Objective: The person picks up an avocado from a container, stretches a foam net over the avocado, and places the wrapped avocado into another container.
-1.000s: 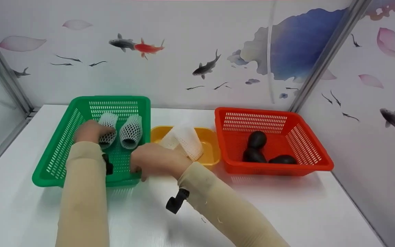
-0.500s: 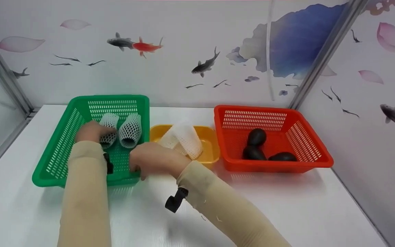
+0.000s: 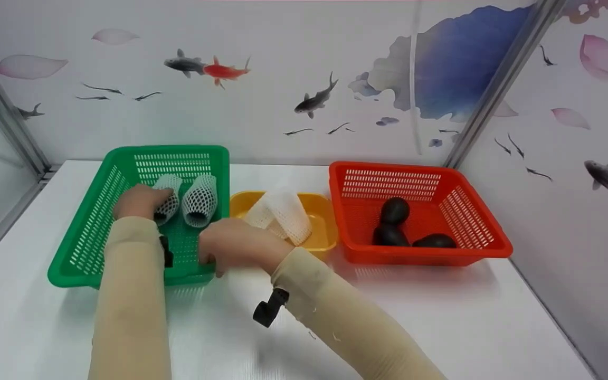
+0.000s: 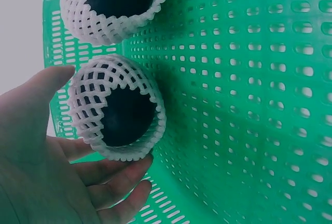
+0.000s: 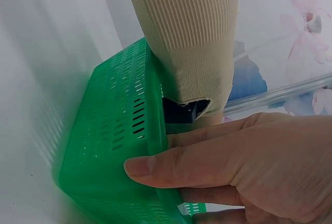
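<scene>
In the green basket [image 3: 93, 211] lie two dark egg-shaped fruits that look like avocados, each in a white foam net. My left hand [image 3: 138, 202] is at the left one [image 4: 128, 115]; in the left wrist view its fingers lie loosely along the net's side and underside, while the thumb stands off with its tip at the net's edge. The other netted fruit [image 3: 198, 203] sits just to the right, its dark end showing through the net opening. My right hand [image 3: 235, 243] grips the basket's front right rim, thumb [image 5: 140, 167] outside and fingers inside.
A yellow tray [image 3: 328, 224] with white foam nets [image 3: 285, 214] stands beside the green basket. Further right, a red basket [image 3: 425, 256] holds three bare dark fruits [image 3: 395, 211]. Behind the white table [image 3: 441, 316] rises a wall printed with fish.
My left hand has shifted slightly left, its thumb drawing back from over the left netted fruit. My right hand stays on the basket's rim.
</scene>
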Motion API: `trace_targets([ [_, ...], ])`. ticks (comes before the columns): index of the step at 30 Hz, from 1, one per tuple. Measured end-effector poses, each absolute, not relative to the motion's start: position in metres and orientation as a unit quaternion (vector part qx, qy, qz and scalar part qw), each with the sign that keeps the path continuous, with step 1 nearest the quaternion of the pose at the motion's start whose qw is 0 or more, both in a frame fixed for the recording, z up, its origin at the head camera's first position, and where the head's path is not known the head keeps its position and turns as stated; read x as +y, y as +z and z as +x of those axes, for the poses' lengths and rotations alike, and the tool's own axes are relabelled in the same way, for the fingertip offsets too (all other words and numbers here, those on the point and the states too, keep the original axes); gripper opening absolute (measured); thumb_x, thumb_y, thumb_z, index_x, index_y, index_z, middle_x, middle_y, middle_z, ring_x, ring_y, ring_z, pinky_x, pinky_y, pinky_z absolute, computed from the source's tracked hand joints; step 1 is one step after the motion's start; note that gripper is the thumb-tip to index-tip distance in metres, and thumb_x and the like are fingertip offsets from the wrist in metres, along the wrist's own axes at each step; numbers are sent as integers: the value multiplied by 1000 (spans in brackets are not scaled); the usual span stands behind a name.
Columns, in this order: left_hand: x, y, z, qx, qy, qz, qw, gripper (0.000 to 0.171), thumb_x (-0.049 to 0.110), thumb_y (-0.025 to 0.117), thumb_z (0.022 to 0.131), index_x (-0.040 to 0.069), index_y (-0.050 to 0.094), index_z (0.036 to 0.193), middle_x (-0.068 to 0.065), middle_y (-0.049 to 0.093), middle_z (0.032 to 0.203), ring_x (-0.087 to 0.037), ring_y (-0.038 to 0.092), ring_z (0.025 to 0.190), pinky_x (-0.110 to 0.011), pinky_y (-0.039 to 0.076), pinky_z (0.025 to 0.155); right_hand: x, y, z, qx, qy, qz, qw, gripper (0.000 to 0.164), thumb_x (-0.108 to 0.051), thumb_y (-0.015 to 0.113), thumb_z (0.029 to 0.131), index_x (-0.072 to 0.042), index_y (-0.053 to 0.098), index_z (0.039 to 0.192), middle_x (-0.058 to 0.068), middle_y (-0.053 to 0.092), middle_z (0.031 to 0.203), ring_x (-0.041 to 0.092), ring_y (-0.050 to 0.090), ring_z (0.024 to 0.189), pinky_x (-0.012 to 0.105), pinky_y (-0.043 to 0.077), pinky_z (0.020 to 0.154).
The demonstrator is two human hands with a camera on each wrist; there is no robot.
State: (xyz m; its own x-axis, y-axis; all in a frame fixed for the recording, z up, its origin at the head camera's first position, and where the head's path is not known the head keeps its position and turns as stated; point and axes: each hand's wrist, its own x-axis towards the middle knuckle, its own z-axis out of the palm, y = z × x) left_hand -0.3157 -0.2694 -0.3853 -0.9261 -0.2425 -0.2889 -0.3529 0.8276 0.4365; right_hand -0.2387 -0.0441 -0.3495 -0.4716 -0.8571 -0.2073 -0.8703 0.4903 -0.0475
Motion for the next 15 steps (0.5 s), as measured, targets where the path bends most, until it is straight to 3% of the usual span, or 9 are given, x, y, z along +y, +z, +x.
trace_targets([
  [7,-268,-384,-320,955,227,-170,85,68,50,37,99,-12,63,109,-30,61,102,-31,55,82,-44,49,67,-44,-349,-238,860,30,-497,110,25,-24,83,79,-24,77,104,-13,64,89,10,55,82,20,46,83],
  [15,-267,-374,-319,959,227,-158,69,65,46,39,99,-14,61,110,-31,62,100,-31,56,79,-44,49,64,-41,-350,-240,863,20,-491,118,27,-23,82,80,-25,76,107,-14,66,94,9,55,85,20,46,85],
])
